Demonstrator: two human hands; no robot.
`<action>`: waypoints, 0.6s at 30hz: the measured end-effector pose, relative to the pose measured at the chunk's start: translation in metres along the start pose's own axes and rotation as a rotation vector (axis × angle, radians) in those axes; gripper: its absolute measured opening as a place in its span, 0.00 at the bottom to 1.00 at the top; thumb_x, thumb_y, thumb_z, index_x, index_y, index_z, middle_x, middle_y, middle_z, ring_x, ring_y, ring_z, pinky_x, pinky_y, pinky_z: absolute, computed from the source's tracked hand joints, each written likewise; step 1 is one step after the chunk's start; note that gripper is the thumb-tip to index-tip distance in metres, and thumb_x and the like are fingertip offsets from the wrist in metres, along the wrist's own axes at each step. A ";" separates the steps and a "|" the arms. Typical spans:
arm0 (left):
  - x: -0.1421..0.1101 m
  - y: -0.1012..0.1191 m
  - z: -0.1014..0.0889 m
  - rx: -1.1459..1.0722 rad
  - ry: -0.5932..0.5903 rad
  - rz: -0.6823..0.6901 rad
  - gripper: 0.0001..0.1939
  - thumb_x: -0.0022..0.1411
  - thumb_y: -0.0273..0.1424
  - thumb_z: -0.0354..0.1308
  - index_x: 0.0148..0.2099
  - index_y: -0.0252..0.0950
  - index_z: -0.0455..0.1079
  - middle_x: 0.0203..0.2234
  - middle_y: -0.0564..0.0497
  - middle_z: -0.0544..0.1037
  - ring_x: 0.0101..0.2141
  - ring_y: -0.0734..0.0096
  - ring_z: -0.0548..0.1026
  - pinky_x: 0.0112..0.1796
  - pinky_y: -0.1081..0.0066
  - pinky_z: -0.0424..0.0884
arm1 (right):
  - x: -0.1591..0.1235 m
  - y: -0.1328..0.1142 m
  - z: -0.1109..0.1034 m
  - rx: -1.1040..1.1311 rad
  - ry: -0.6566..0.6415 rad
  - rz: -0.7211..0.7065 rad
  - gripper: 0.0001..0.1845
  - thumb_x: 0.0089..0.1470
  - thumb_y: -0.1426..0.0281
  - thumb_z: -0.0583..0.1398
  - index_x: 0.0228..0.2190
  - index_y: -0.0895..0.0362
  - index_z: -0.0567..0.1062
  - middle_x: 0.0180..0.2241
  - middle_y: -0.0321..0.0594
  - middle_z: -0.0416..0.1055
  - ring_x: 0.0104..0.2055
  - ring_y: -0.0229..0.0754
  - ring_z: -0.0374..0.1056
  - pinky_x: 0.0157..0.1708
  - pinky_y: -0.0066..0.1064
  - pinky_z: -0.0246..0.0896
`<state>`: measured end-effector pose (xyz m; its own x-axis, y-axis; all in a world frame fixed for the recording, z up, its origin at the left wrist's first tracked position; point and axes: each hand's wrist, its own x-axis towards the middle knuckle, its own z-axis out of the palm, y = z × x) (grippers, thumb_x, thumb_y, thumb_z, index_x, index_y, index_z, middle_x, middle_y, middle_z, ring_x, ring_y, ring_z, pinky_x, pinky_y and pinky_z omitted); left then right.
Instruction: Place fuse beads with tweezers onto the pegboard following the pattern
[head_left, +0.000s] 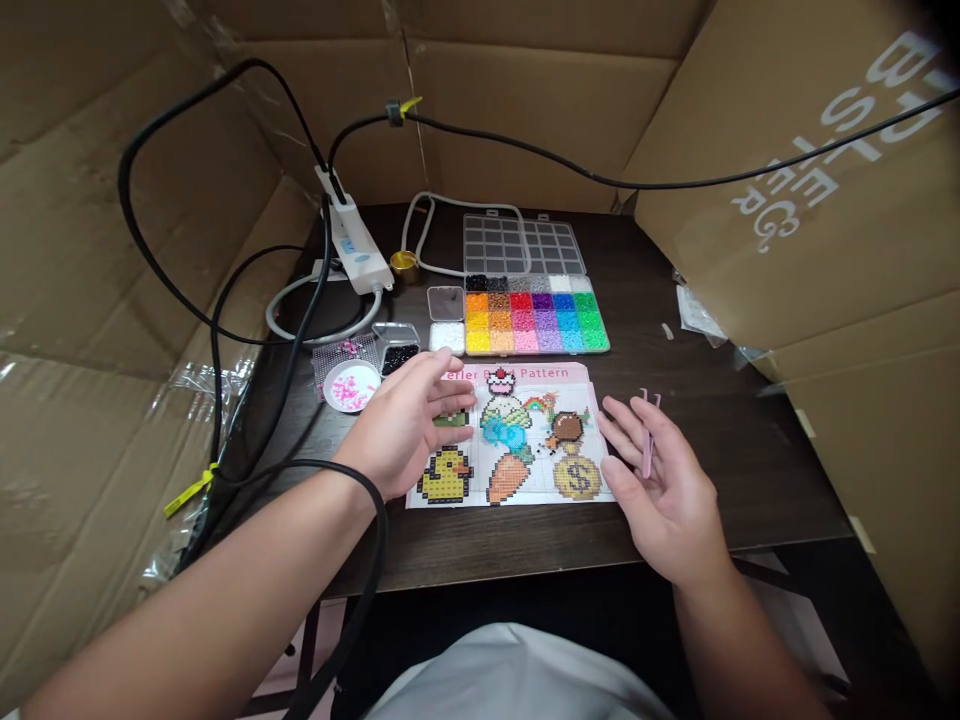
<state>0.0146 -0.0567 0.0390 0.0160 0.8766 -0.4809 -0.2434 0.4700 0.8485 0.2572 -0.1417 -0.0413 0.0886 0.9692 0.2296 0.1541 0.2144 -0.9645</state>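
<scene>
My left hand [405,425] is open above the left side of a printed bead pattern sheet [540,488], fingers stretched toward its middle and covering part of it. My right hand [667,490] is open by the sheet's right edge, palm turned inward. Pink tweezers [647,452] show between the right fingers; whether the hand touches them I cannot tell. On the sheet are a yellow duck [446,478], a carrot [508,478], a money bag [577,474] and a cupcake [501,382]. A few loose dark beads [546,448] lie near its centre.
Behind the sheet stands an open bead box [536,352] with many colours. Small boxes of white beads [448,338] and black beads [399,358], plus a white dish [334,402] of pink beads, sit left. A power strip [364,245] and black cable [379,520] cross the left side; cardboard walls surround the table.
</scene>
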 end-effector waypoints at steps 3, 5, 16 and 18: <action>-0.001 0.002 -0.001 0.003 -0.009 -0.009 0.22 0.52 0.49 0.67 0.39 0.40 0.67 0.38 0.43 0.77 0.43 0.54 0.75 0.34 0.64 0.75 | 0.002 0.001 -0.002 -0.015 -0.063 -0.010 0.34 0.65 0.71 0.63 0.67 0.45 0.59 0.69 0.52 0.61 0.69 0.58 0.62 0.66 0.61 0.59; -0.002 0.003 -0.001 0.010 -0.012 -0.013 0.22 0.51 0.49 0.68 0.39 0.40 0.68 0.38 0.44 0.76 0.44 0.53 0.75 0.34 0.63 0.76 | 0.003 0.002 -0.003 -0.039 -0.114 -0.023 0.36 0.65 0.71 0.62 0.68 0.45 0.57 0.70 0.51 0.58 0.71 0.57 0.58 0.68 0.62 0.54; -0.001 -0.009 -0.006 0.451 0.037 0.474 0.16 0.66 0.48 0.57 0.44 0.41 0.69 0.38 0.50 0.73 0.42 0.61 0.72 0.43 0.63 0.69 | 0.010 0.000 0.003 0.027 0.230 -0.051 0.17 0.68 0.66 0.59 0.56 0.53 0.73 0.54 0.51 0.78 0.56 0.56 0.76 0.61 0.62 0.67; -0.001 -0.011 -0.008 0.579 0.083 0.629 0.13 0.69 0.44 0.55 0.45 0.40 0.69 0.37 0.50 0.73 0.40 0.62 0.72 0.44 0.62 0.67 | 0.012 -0.001 0.002 0.089 0.282 -0.048 0.15 0.69 0.64 0.58 0.54 0.53 0.75 0.49 0.49 0.81 0.51 0.56 0.80 0.57 0.62 0.69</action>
<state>0.0098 -0.0637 0.0289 -0.0326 0.9921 0.1211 0.3508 -0.1021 0.9309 0.2557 -0.1301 -0.0383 0.3553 0.8886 0.2902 0.0786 0.2809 -0.9565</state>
